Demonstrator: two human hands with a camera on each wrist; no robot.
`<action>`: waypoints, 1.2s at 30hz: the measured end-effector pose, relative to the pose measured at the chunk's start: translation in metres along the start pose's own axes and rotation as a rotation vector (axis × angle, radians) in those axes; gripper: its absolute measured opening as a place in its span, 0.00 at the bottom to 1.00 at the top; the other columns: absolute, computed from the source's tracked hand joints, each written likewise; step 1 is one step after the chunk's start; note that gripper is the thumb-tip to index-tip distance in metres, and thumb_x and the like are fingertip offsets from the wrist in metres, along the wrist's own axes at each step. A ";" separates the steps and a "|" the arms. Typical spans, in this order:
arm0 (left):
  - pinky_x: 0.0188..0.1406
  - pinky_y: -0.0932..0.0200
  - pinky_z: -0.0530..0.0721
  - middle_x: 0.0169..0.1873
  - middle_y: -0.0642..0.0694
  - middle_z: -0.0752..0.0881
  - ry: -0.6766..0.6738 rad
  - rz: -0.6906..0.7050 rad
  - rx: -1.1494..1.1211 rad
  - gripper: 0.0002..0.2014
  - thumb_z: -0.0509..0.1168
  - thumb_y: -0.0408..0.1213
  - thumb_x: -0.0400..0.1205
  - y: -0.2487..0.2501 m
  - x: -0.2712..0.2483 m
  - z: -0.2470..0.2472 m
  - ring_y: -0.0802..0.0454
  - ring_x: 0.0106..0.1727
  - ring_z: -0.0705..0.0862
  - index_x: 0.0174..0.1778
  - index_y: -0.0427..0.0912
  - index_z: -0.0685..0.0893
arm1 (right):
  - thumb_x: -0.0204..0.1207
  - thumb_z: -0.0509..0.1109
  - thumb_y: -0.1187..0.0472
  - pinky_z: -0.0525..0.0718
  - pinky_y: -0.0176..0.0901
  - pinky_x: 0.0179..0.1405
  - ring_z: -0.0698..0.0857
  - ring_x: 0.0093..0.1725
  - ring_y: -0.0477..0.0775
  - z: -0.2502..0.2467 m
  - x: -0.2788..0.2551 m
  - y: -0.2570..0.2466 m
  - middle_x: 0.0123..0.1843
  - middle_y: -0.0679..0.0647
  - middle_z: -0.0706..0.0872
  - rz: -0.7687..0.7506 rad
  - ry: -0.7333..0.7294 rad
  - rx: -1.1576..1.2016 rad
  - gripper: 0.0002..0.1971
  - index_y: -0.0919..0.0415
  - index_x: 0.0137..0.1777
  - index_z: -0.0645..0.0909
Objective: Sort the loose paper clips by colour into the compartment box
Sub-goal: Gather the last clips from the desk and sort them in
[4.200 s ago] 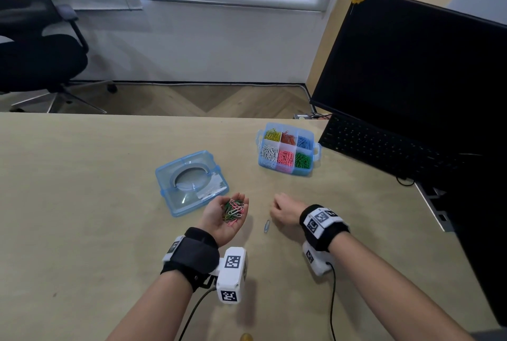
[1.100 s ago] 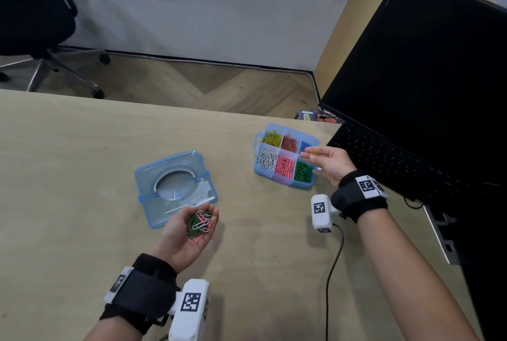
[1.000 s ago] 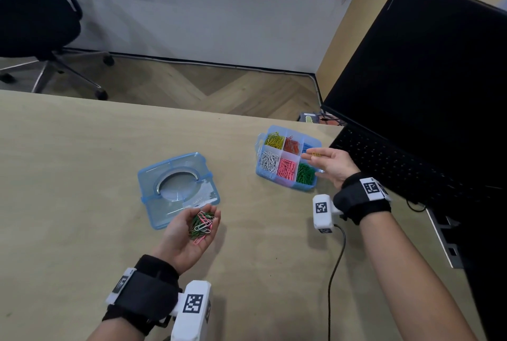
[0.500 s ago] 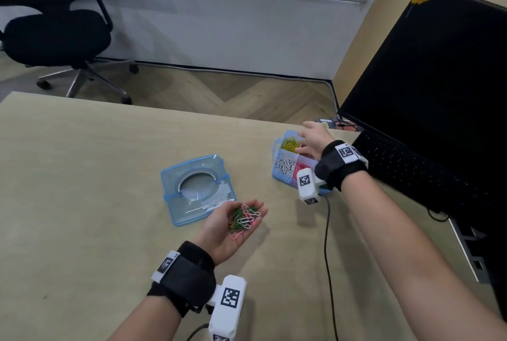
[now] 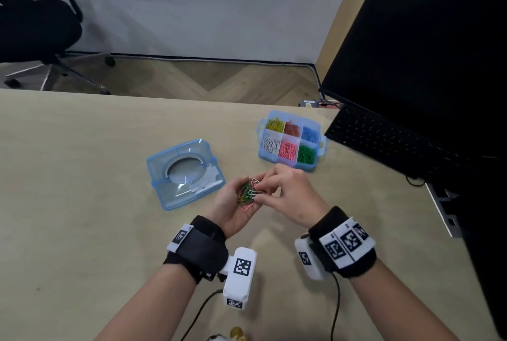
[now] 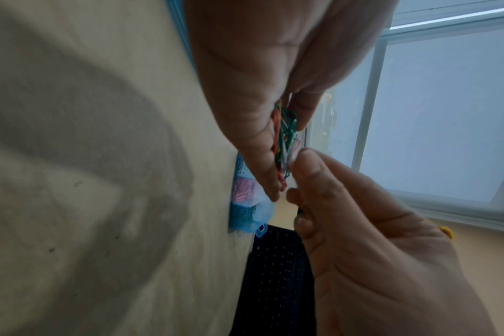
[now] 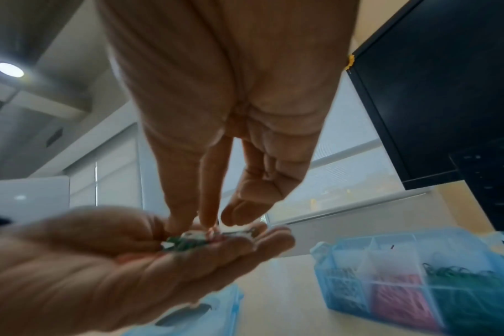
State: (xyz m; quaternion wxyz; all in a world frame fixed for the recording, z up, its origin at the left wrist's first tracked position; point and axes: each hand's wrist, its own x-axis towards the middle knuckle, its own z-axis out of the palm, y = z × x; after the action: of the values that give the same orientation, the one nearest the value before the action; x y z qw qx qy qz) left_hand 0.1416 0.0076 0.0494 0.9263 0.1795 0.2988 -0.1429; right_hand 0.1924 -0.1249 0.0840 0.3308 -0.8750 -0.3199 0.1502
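The desk [image 5: 82,176] carries all task items. A dark monitor [image 5: 425,52] and a keyboard [image 5: 397,146] stand at its right edge.

The lid [image 5: 185,173], clear blue, lies flat left of centre, its long axis running from near-left to far-right.

The compartment box [image 5: 315,168] sits open near the keyboard, well apart from the lid. Its long axis runs left to right, slightly skewed, with three compartments per row. Far row: yellow, red, blue. Near row: white, pink, green.

The left hand [image 5: 230,203] is held palm up above the desk, between lid and box, fingers loosely cupped around a pile of loose paper clips [image 5: 249,192], mainly green, pink and white. The clips lie tangled with no common direction.

The right hand [image 5: 290,195] reaches into the pile from the right, with thumb and forefinger drawn narrowly together at the clips.

View differences: the head view alone shows the full box layout. In the right wrist view the right fingertips [image 7: 207,218] touch the pile [image 7: 193,241] from above, with the near-row compartments [image 7: 389,295] below. The left wrist view shows the thumb and forefinger at the pile's edge [image 6: 285,145]; whether a single clip is already pinched cannot be told.
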 end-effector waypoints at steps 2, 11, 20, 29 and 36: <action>0.29 0.61 0.86 0.36 0.35 0.87 0.024 0.002 0.014 0.20 0.47 0.36 0.87 -0.007 0.002 0.000 0.45 0.32 0.88 0.51 0.29 0.82 | 0.67 0.80 0.65 0.79 0.35 0.53 0.85 0.45 0.51 0.009 -0.007 0.003 0.47 0.56 0.85 -0.018 -0.003 -0.037 0.11 0.62 0.50 0.91; 0.43 0.53 0.88 0.39 0.30 0.88 0.018 0.019 0.010 0.24 0.48 0.34 0.88 -0.013 -0.003 0.002 0.41 0.37 0.91 0.43 0.26 0.87 | 0.74 0.74 0.65 0.82 0.44 0.50 0.82 0.41 0.49 0.009 -0.015 0.005 0.48 0.54 0.86 0.045 0.047 0.051 0.01 0.60 0.43 0.84; 0.53 0.48 0.84 0.55 0.31 0.87 -0.004 0.017 -0.006 0.17 0.50 0.34 0.87 -0.006 -0.007 -0.005 0.38 0.48 0.90 0.54 0.30 0.82 | 0.82 0.52 0.72 0.73 0.34 0.26 0.77 0.30 0.47 -0.020 -0.018 -0.001 0.34 0.54 0.81 0.405 0.106 1.171 0.13 0.65 0.48 0.78; 0.51 0.49 0.86 0.49 0.29 0.88 -0.023 0.008 -0.008 0.19 0.48 0.35 0.87 -0.006 -0.007 -0.003 0.40 0.46 0.91 0.55 0.27 0.82 | 0.71 0.77 0.57 0.80 0.33 0.44 0.82 0.37 0.40 0.011 -0.009 -0.005 0.47 0.51 0.86 0.165 0.165 0.000 0.07 0.54 0.49 0.89; 0.47 0.52 0.87 0.39 0.31 0.89 -0.001 0.019 0.013 0.20 0.47 0.35 0.88 -0.007 -0.010 -0.002 0.43 0.37 0.91 0.49 0.27 0.82 | 0.75 0.75 0.58 0.82 0.34 0.48 0.80 0.39 0.42 0.009 -0.006 -0.014 0.43 0.47 0.79 0.088 0.082 -0.157 0.09 0.55 0.54 0.89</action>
State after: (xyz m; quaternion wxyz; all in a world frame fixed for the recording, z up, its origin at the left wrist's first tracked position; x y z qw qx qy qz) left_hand 0.1302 0.0040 0.0524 0.9266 0.1884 0.2955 -0.1363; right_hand 0.1774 -0.1166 0.0869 0.2670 -0.9169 -0.2781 0.1031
